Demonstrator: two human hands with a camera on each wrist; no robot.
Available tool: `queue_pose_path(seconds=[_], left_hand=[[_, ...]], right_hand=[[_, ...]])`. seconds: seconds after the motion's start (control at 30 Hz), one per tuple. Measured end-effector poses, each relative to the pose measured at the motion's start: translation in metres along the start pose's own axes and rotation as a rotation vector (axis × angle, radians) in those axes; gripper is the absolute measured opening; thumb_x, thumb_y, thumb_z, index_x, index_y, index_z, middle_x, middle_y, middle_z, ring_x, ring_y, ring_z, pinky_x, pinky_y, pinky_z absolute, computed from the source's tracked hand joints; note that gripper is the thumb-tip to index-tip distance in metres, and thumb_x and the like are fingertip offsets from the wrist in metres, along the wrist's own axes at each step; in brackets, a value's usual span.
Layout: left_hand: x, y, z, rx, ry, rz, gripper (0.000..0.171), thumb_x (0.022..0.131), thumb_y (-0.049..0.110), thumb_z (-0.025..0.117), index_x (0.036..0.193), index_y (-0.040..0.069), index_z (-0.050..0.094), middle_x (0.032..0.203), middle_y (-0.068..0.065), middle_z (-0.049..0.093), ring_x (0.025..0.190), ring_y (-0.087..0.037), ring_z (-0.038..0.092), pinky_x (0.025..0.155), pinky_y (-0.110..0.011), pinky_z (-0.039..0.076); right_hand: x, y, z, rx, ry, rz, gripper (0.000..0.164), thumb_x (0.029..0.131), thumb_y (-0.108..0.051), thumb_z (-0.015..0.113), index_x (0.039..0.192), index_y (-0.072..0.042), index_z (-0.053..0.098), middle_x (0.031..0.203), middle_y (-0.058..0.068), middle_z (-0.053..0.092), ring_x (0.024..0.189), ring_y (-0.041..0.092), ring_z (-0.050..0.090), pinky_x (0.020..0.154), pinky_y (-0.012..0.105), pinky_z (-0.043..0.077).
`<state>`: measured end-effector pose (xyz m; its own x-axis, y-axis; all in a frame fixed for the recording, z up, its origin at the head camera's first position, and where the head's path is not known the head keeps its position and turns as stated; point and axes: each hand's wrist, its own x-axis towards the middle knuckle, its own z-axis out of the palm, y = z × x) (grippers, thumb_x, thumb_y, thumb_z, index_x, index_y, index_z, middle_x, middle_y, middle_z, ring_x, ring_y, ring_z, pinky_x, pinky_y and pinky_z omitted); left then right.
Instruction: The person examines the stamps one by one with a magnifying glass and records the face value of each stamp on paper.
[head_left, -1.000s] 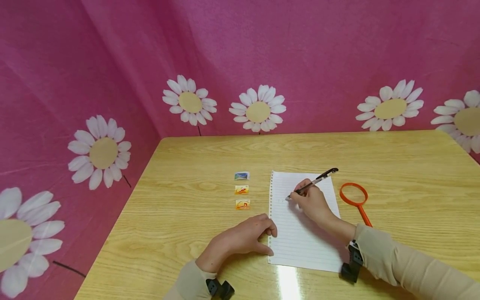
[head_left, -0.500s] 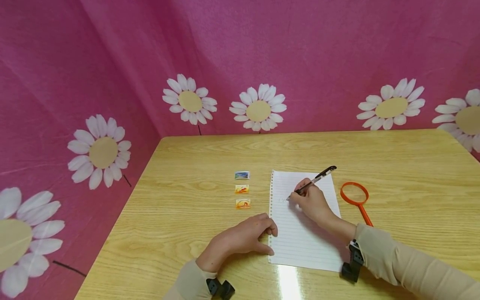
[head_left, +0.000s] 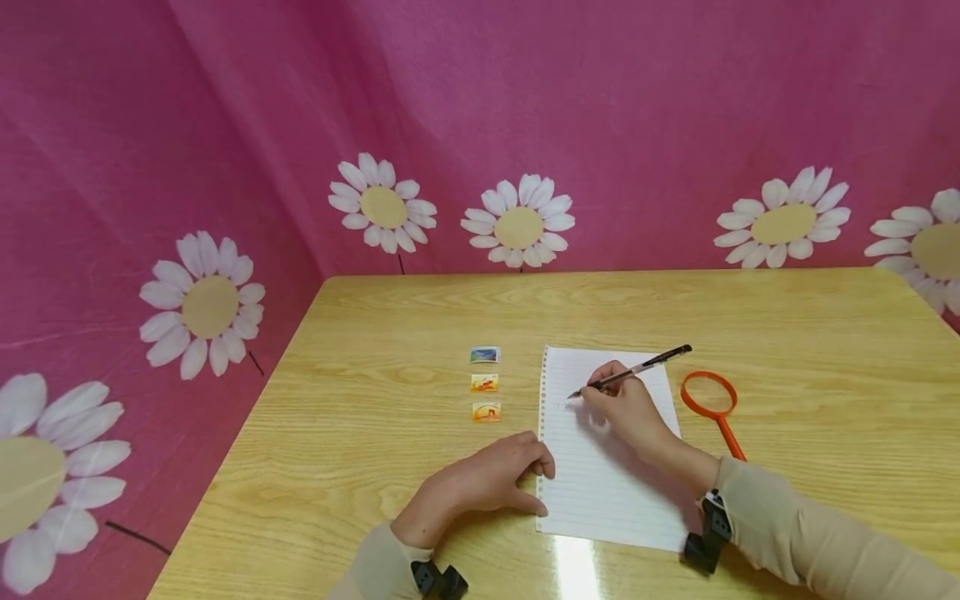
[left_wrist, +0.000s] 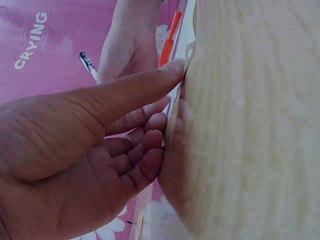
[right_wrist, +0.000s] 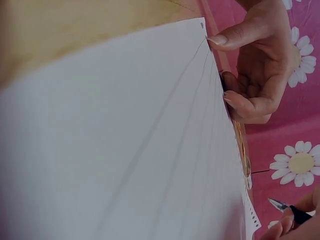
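My right hand [head_left: 632, 410] pinches a black-capped clear gel pen [head_left: 665, 357] over the upper left of a lined sheet of paper [head_left: 592, 492]. In the right wrist view the pen's metal tip [right_wrist: 276, 204] appears slightly off the sheet. Small faint writing, too small to read, stands near the tip in the head view. My left hand [head_left: 491, 473] rests at the sheet's punched left edge, thumb and loosely bent fingertips touching the paper and the table. Much of the right palm is hidden in the head view.
Three small stamp-like cards lie in a column left of the sheet: a blue one [head_left: 485, 355], a yellow-and-red one [head_left: 484, 383] and an orange one [head_left: 487, 412]. A red magnifying glass [head_left: 708, 395] lies to the right. Pink daisy-print cloth [head_left: 600, 100] surrounds the wooden table [head_left: 337, 400].
The pen has tilted lower toward the right, and its tip has shifted slightly left. More marks show on the sheet than a second ago. My left hand has stayed in place.
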<state>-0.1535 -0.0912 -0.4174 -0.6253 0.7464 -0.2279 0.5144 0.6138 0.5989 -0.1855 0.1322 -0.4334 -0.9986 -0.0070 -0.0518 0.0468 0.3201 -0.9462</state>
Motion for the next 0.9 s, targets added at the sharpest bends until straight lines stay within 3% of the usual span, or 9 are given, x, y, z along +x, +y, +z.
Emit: queue_pose_path(seconds=[0.9], left_hand=[[-0.0004, 0.0016, 0.0027, 0.045, 0.04, 0.051, 0.031, 0.081, 0.022, 0.08, 0.104, 0.011, 0.062, 0.095, 0.002, 0.052, 0.085, -0.002, 0.042, 0.082, -0.014, 0.039]], right_hand=[[-0.0084, -0.0045, -0.0094, 0.02, -0.055, -0.116, 0.02, 0.088, -0.007, 0.065, 0.1, 0.004, 0.054, 0.078, -0.012, 0.053, 0.068, 0.001, 0.045, 0.062, 0.019, 0.038]])
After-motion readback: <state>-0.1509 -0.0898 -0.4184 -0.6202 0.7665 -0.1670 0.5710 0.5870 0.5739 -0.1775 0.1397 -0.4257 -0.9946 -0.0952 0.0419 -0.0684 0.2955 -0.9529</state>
